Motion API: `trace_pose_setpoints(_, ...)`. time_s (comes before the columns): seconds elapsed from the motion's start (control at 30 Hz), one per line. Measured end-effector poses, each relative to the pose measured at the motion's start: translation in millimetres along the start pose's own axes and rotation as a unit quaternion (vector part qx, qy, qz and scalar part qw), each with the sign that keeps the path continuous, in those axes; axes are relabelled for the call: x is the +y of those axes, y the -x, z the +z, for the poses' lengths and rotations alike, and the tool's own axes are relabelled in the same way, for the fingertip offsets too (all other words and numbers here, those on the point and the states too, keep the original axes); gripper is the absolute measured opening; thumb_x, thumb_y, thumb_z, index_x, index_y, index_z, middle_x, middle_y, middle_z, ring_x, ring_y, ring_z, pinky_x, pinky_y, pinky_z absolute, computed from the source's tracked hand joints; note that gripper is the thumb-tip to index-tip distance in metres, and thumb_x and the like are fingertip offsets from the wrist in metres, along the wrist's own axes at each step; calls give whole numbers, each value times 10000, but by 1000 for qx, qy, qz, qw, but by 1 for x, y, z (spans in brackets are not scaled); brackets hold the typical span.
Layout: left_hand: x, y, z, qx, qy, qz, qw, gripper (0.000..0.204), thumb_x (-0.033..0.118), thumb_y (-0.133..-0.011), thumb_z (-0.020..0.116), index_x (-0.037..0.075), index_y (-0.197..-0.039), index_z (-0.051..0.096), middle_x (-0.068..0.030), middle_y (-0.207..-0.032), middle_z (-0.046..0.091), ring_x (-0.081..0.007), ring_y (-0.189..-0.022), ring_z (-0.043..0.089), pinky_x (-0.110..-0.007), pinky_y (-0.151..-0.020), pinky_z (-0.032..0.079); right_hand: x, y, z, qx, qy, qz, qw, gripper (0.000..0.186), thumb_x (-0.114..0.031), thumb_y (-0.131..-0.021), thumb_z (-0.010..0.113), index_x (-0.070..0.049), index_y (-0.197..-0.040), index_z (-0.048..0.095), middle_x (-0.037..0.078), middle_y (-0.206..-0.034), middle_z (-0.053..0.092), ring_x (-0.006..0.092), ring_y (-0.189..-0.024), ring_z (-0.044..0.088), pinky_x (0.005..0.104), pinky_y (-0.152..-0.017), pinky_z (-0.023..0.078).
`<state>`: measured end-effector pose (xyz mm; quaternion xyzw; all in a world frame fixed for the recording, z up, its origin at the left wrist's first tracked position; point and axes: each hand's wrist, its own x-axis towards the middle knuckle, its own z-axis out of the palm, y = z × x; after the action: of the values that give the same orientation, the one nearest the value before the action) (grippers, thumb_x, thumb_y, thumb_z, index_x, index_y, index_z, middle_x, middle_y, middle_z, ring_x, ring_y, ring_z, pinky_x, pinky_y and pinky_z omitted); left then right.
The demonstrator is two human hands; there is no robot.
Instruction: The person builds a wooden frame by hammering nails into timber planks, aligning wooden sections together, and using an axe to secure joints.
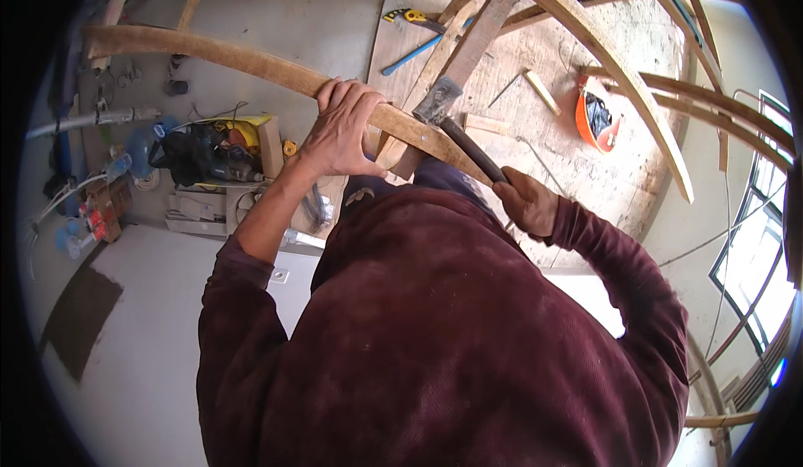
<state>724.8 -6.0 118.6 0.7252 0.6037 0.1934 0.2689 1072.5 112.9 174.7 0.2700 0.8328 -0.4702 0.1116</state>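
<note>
A long wooden beam [226,55] crosses in front of me from the far left toward my right hand. My left hand [343,128] is closed over it, with the fingers on the far side and the thumb on the near side. My right hand [529,203] grips the dark handle of a hammer [470,147]. The worn metal head [438,99] is at the beam, a little to the right of my left hand; whether it touches the wood I cannot tell. Below the beam, a wider plank [483,36] runs away from me.
Beyond the beam lie a yellow-handled saw [411,17], a blue bar [410,55], a short wood block [487,124] and an orange helmet [588,120]. Curved-looking timbers [602,44] cross the upper right. A box of tools and bags [222,153] stands at left; a window [753,241] is at right.
</note>
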Motion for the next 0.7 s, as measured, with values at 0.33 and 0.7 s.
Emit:
trace_pose_setpoints(0.33,-77,-31,-61,3,-195,-76,978,603,635,-835,606,44,-826,726,-161,-917,684,-333,-1004,629,-468,-938,443,-31,23,45,390,-219,211,869,279,-270,-964,633,-6,-936,548,-1,-651,466,85,-556,410,289,-489,340)
trace_pose_setpoints(0.7,-102,-29,-54,32,-156,-54,986,454,380,-849,515,19,-654,709,-243,-703,670,-393,-729,688,-480,-764,522,-66,29,157,480,-346,192,783,163,-175,-963,609,-62,-906,505,-29,-621,442,60,-473,415,248,-423,313)
